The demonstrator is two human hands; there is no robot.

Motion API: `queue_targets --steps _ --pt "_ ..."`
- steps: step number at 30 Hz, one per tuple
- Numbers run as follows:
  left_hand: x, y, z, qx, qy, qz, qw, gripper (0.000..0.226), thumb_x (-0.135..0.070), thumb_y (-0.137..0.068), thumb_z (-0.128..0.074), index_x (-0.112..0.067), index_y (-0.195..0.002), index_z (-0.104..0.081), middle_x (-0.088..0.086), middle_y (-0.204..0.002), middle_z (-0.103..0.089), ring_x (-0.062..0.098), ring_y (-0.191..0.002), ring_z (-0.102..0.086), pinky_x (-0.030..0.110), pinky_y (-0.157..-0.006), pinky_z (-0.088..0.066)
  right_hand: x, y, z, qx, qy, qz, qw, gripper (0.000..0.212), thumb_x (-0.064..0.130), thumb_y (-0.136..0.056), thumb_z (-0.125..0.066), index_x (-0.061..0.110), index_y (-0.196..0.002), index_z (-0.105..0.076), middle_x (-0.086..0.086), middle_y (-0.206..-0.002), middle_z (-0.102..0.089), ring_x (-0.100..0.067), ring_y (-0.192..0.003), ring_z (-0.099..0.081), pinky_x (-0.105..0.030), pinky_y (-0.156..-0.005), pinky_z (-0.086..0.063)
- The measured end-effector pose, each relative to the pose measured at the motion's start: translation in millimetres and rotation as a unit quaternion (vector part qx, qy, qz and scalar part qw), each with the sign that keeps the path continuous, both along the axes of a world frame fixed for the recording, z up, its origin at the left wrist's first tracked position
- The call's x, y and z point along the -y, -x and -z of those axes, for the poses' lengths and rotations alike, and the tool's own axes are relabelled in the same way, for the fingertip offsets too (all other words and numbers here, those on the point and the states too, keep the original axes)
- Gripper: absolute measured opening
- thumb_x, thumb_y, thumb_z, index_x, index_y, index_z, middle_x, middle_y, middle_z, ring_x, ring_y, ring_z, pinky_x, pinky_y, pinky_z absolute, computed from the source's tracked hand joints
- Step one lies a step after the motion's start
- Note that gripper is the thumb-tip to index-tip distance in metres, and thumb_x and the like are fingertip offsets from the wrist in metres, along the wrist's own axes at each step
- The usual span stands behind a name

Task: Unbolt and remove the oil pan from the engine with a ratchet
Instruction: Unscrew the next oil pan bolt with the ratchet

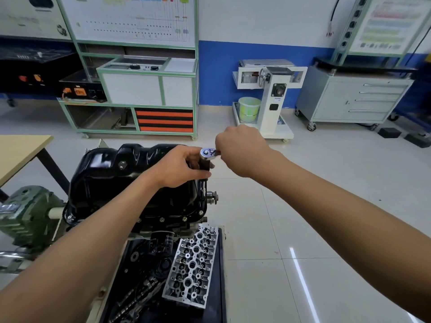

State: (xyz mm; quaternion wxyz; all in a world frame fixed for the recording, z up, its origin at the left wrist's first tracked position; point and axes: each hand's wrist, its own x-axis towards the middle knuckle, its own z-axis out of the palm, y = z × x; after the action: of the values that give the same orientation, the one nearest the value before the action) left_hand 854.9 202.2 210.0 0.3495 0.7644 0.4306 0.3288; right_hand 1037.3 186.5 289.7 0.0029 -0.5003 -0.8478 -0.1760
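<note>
At the right flange of the oil pan (pixel 105 173), seated on the engine (pixel 161 226): our left hand (pixel 184 167) grips the extension (pixel 203 184), right hand (pixel 240 150) wraps the ratchet (pixel 208 152) handle. Risk: sideways pull tilts the extension, it slips, knuckles strike the pan.

One wide head-worn view looks forward and down, close above the oil pan (pixel 105 183), wall (pixel 256 24) far at twelve o'clock.

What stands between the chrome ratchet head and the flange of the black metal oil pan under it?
A dark steel extension bar with its socket, gripped by the left hand; the head view shows it.
</note>
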Motion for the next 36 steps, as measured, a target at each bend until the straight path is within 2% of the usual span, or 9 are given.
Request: queue_targets --steps 3,7,11,15,19,21,28,32,36 --pt "-0.7 0.8 -2.1 -0.002 0.023 0.013 1.0 0.031 -0.005 -0.083 -0.084 -0.035 -0.088 -0.075 -0.001 -0.095 -0.079 0.018 -0.086 -0.074 0.029 -0.086 -0.055 -6.5 3.3 0.6 -0.022 0.062 -0.045 0.997 0.038 0.003 -0.09 -0.051 0.022 -0.121 -0.064 -0.007 -0.123 -0.06 -0.032 -0.102 -0.056 -0.038 -0.065 -0.044" --pt "-1.2 4.2 -4.5 -0.018 0.048 0.016 0.999 0.017 -0.007 -0.085 -0.082 -0.016 -0.098 -0.077 0.002 -0.092 -0.079 0.019 -0.089 -0.074 0.026 -0.086 -0.056 -12.9 5.8 1.7 -0.065 0.125 -0.103 0.985 0.054 0.005 -0.093 -0.052 0.027 -0.143 -0.049 0.005 -0.16 -0.031 -0.024 -0.137 -0.043 -0.04 -0.095 -0.048" --pt "0.8 -0.3 0.1 -0.009 0.022 -0.032 0.999 0.014 -0.014 -0.082 -0.086 -0.025 -0.082 -0.077 0.006 -0.084 -0.077 0.016 -0.078 -0.069 0.04 -0.085 -0.057 -12.7 7.8 2.9 -0.083 0.121 -0.082 0.986 0.038 0.021 -0.095 -0.053 0.024 -0.133 -0.058 0.001 -0.148 -0.047 -0.026 -0.128 -0.05 -0.039 -0.089 -0.049" --pt "1.6 -7.4 7.1 0.011 -0.003 -0.066 0.998 0.018 -0.04 -0.074 -0.086 -0.025 -0.078 -0.078 0.023 -0.083 -0.069 0.039 -0.075 -0.06 0.052 -0.086 -0.054 -3.5 11.5 -3.2 -0.056 0.038 0.009 0.998 0.017 0.036 -0.086 -0.064 0.02 -0.088 -0.062 -0.001 -0.089 -0.056 -0.022 -0.07 -0.053 -0.03 -0.058 -0.036" --pt "-2.2 -7.9 12.4 -0.002 -0.015 -0.097 0.995 0.017 -0.048 -0.062 -0.072 -0.034 -0.056 -0.065 -0.003 -0.055 -0.057 0.019 -0.059 -0.043 0.037 -0.065 -0.039 10.9 17.5 5.0 -0.157 0.136 0.019 0.978 0.049 0.056 -0.079 -0.064 0.02 -0.055 -0.042 0.003 -0.055 -0.047 -0.014 -0.049 -0.044 -0.025 -0.047 -0.025" --pt "-3.5 -4.8 13.6 0.009 -0.02 -0.089 0.996 0.023 -0.046 -0.056 -0.072 -0.024 -0.058 -0.065 0.014 -0.063 -0.062 0.022 -0.065 -0.045 0.042 -0.067 -0.046 17.2 22.7 8.9 -0.186 0.169 0.01 0.968 0.049 0.049 -0.082 -0.064 0.018 -0.053 -0.041 0.004 -0.05 -0.045 -0.015 -0.048 -0.044 -0.025 -0.046 -0.027" --pt "-2.0 -4.5 12.0 -0.006 -0.014 -0.082 0.997 0.027 -0.057 -0.061 -0.082 -0.032 -0.07 -0.074 -0.004 -0.074 -0.073 0.017 -0.072 -0.066 0.04 -0.078 -0.054 8.9 15.3 -7.3 -0.084 0.073 0.008 0.994 0.009 0.007 -0.081 -0.066 0.016 -0.083 -0.064 -0.001 -0.072 -0.045 -0.023 -0.06 -0.046 -0.03 -0.052 -0.034" --pt "-5.3 0.7 8.3 -0.017 0.017 -0.045 0.999 0.015 -0.02 -0.076 -0.09 -0.025 -0.084 -0.078 -0.002 -0.086 -0.078 0.024 -0.088 -0.073 0.049 -0.094 -0.055 -9.3 12.4 2.1 -0.083 0.07 -0.031 0.994 0.049 -0.005 -0.083 -0.048 0.025 -0.117 -0.068 -0.005 -0.11 -0.062 -0.032 -0.096 -0.056 -0.036 -0.069 -0.046" --pt "-5.9 6.2 2.0 -0.018 0.036 0.0 0.999 0.018 -0.01 -0.083 -0.084 -0.016 -0.098 -0.077 0.0 -0.093 -0.079 0.02 -0.093 -0.075 0.041 -0.096 -0.057 -18.0 7.2 8.4 -0.158 0.13 -0.095 0.974 0.052 -0.008 -0.085 -0.05 0.019 -0.127 -0.067 -0.003 -0.147 -0.052 -0.028 -0.131 -0.048 -0.041 -0.097 -0.047"
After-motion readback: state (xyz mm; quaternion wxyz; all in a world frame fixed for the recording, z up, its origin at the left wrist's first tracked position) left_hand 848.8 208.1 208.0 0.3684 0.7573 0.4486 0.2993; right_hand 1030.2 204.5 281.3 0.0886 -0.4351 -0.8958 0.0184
